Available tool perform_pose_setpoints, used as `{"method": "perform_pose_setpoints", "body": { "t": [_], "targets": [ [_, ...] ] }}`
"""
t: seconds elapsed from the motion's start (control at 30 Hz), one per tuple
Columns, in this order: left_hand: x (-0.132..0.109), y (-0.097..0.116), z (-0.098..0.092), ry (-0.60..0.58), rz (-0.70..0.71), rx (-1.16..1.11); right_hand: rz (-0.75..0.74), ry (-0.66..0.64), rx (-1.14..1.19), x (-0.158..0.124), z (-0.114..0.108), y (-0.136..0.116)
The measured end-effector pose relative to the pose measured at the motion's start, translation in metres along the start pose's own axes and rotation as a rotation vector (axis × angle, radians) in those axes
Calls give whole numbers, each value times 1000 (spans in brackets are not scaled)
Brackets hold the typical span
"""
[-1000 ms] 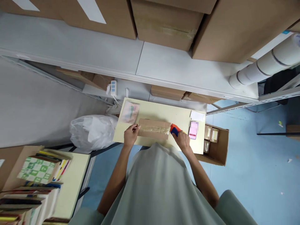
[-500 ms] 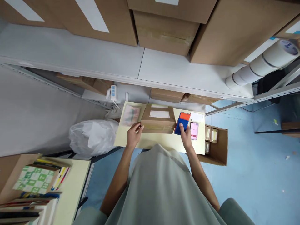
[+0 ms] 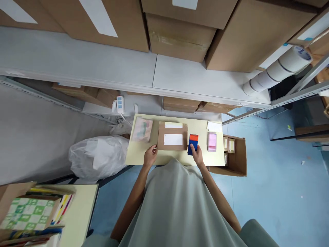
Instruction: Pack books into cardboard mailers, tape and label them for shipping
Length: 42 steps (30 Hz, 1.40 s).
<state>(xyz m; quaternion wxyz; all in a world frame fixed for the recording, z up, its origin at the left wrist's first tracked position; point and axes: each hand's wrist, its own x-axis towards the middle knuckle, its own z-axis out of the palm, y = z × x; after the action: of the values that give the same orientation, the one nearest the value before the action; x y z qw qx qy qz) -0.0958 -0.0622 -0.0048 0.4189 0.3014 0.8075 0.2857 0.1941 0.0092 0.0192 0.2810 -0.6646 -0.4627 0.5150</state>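
Observation:
On the pale yellow table (image 3: 177, 157) a small cardboard box (image 3: 160, 137) lies flat, with a white label (image 3: 173, 139) on top. My left hand (image 3: 150, 156) is by the box's near left corner, its fingers curled in a pinch. Whatever is between them is too small to make out. My right hand (image 3: 197, 156) grips a blue, block-like object with an orange end (image 3: 193, 144), just right of the box. Farther right lies a phone with a pink screen (image 3: 212, 141), below a white paper (image 3: 214, 126).
A clear plastic packet (image 3: 142, 129) lies at the table's left. Under its right edge stands an open carton (image 3: 239, 161) with small boxes. A plastic bag (image 3: 100, 154) bulges on the left. Across the front runs a shelf (image 3: 185, 77) with large cartons and white tape rolls (image 3: 277, 72).
The box was tilted up with its taped side towards me; now it lies flat, label up. Both hands have come down with it, and the blue-and-orange object stays in my right hand.

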Motion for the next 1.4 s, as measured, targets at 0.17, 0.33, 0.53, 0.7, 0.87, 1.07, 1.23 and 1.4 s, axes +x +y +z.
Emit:
{"method": "perform_pose_setpoints", "body": {
  "t": [0.17,0.33,0.53,0.7,0.87,1.07,1.23,1.4],
  "targets": [
    [1,19,-8,76,136,-60,-75,102,-120,-11,-9,-18],
    [3,113,-11,-21,571,-106,-322,146,-293,-2,-27,-101],
    [4,264,-19,-15,1000,-78,-806,265,-523,54,-34,-238],
    [3,322,-29,33,1149,-59,-988,308,-771,119,-25,-306],
    [11,301,-31,22,1095,-33,-936,232,-929,160,-14,-313],
    [65,194,-26,67,708,37,-992,430,-703,135,-14,-266],
    [92,98,-22,59,187,102,-686,372,-450,95,3,-150],
    [84,70,-7,1,92,76,-93,-59,-189,79,31,-58]
  ]
}}
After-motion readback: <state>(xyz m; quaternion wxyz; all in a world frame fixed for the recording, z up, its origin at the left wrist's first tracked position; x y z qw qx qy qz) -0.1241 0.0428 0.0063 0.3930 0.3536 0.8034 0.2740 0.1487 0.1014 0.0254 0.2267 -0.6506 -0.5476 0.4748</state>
